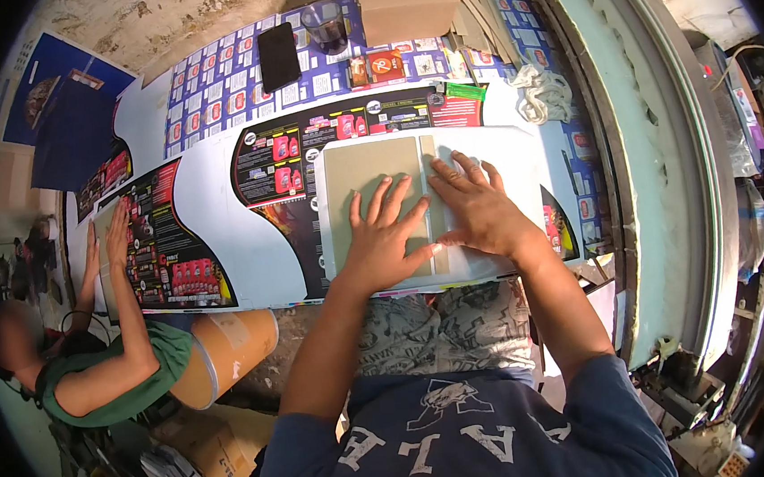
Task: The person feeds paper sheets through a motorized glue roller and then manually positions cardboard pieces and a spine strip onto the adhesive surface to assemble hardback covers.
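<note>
A greyish-brown cardboard panel (367,163) lies flat on a white sheet (501,269), with a narrow strip of the same board (438,256) along its right side and a thin gap between them. My left hand (384,238) rests on the panel, fingers spread, its thumb reaching toward the strip. Across the strip's right edge and the white sheet lies my right hand (478,202), palm down with fingers apart. Neither hand grips anything. Part of the board is hidden under my hands.
Printed poster sheets (281,157) cover the table. Toward the back are a black phone (279,56), a drinking glass (325,29), a cardboard box (408,3) and a white cloth bundle (543,93). At left a co-worker's hands (114,234) press another board. A long machine (645,155) stands at right.
</note>
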Action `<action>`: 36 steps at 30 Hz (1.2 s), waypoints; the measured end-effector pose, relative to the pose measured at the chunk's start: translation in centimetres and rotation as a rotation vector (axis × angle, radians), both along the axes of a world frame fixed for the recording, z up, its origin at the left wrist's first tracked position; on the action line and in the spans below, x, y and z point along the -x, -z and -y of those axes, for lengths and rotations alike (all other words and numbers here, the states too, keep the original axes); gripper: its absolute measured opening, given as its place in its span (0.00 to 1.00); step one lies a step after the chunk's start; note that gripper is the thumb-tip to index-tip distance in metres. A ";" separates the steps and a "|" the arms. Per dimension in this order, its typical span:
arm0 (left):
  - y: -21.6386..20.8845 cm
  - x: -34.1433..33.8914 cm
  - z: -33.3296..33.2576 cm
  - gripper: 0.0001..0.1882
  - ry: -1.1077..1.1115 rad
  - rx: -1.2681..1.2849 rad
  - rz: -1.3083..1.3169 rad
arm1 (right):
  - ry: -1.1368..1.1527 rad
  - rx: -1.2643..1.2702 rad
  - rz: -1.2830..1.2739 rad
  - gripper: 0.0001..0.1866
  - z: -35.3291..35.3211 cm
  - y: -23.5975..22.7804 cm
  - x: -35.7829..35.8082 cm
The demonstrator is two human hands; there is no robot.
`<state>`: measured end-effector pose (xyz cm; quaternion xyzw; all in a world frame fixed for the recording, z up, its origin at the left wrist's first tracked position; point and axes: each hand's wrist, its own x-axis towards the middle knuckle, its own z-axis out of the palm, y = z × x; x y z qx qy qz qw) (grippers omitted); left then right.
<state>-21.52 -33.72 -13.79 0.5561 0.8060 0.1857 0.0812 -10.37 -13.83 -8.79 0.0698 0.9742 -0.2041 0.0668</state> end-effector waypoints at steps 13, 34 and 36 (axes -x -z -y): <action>-1.2 0.3 -0.1 0.52 0.020 0.095 0.092 | 0.048 0.007 0.086 0.55 0.2 -0.7 0.3; -11.0 19.8 -18.6 0.27 -0.262 -0.192 -0.625 | 0.372 0.131 -0.364 0.32 0.3 -2.9 -5.5; -12.1 20.4 -19.4 0.21 -0.256 -0.080 -0.664 | 0.437 0.128 -0.380 0.32 -0.5 -3.4 -8.0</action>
